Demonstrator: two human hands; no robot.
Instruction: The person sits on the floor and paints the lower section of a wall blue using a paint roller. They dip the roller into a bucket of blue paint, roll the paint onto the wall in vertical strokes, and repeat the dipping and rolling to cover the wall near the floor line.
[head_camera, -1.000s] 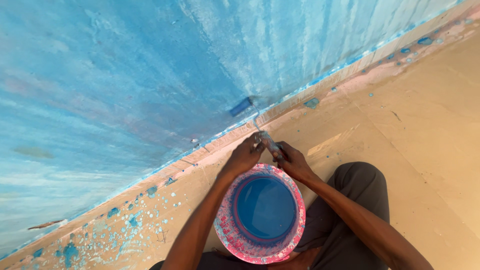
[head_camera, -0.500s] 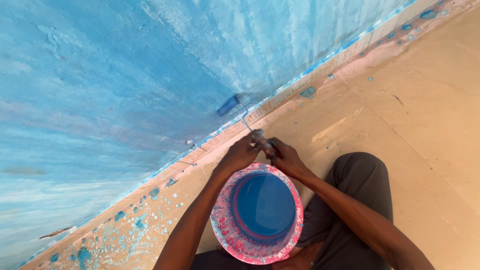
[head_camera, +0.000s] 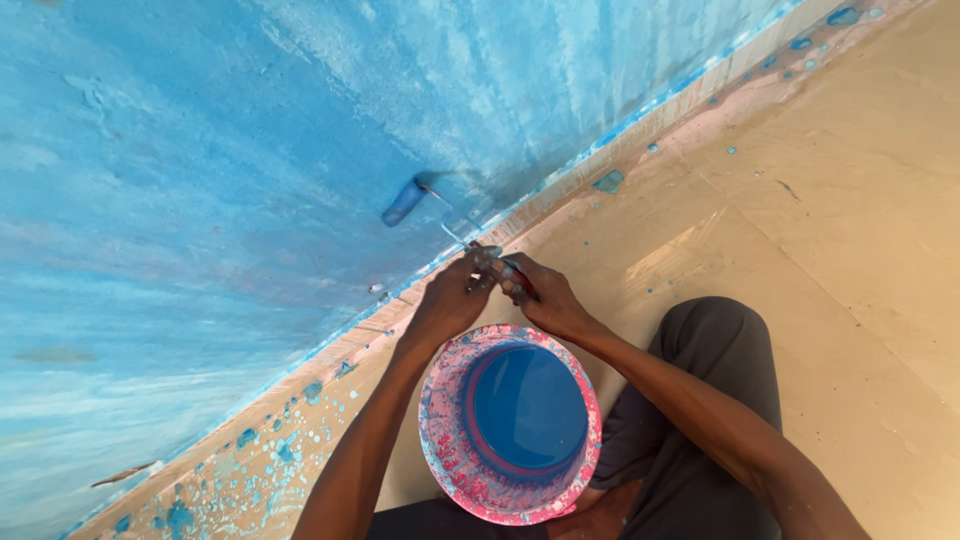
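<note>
1. Left hand (head_camera: 452, 300) and right hand (head_camera: 545, 298) both grip the roller (head_camera: 405, 202) handle, fingers closed.
2. Roller head presses the blue wall (head_camera: 250, 150), above the floor edge.
3. Bucket (head_camera: 510, 425) of blue paint sits just below the hands.

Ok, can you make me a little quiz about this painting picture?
1. True or false: both hands, left hand and right hand, grip the handle of the small paint roller.
2. What colour is the paint inside the bucket?
A red, B blue, C green.
3. Fill in: the roller presses against the ___.

Key: 1 true. 2 B. 3 wall.
</note>
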